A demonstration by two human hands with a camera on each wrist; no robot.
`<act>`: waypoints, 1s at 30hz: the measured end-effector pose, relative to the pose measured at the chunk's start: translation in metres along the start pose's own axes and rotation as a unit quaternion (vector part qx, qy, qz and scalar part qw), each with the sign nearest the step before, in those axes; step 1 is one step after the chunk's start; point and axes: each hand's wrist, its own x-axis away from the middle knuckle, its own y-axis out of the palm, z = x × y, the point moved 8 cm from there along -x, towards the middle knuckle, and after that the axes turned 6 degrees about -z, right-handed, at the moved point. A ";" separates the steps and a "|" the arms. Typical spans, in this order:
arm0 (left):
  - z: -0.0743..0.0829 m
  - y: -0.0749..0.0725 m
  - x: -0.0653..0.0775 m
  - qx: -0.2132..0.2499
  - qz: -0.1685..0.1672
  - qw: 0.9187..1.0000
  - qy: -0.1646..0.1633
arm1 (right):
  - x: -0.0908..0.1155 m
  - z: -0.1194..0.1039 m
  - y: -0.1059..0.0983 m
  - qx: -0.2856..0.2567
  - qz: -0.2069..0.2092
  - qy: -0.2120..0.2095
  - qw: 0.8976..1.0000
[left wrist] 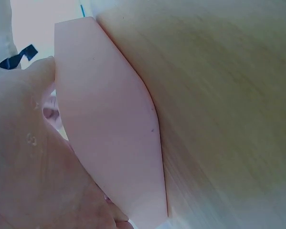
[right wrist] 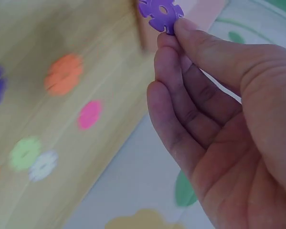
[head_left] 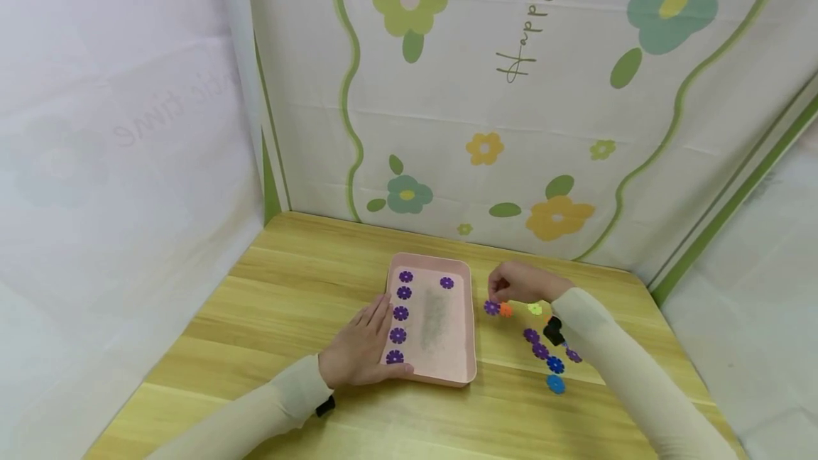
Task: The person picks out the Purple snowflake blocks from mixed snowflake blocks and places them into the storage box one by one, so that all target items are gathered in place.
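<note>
My right hand (head_left: 522, 282) pinches a purple snowflake disc (right wrist: 151, 10) between thumb and fingertips, above the table just right of the pink tray (head_left: 473, 332). My left hand (head_left: 359, 348) rests against the tray's left side, fingers stretched along the rim and thumb across the near corner. The left wrist view shows the tray's outer wall (left wrist: 109, 105) close beside that hand. Inside the tray, several purple discs (head_left: 400, 313) form a column by the left side. A single purple disc (head_left: 446, 282) lies near the far right corner.
Loose discs lie on the wooden table (head_left: 307, 268) right of the tray: orange (right wrist: 64, 74), pink (right wrist: 90, 114), light green (right wrist: 25, 153), white (right wrist: 43, 165), blue (head_left: 555, 384) and several purple (head_left: 540, 351). A printed cloth (head_left: 447, 105) hangs behind the table.
</note>
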 end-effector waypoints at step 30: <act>0.000 -0.002 -0.001 -0.011 -0.018 1.000 -0.006 | -0.101 -0.024 0.017 0.046 0.046 0.021 0.998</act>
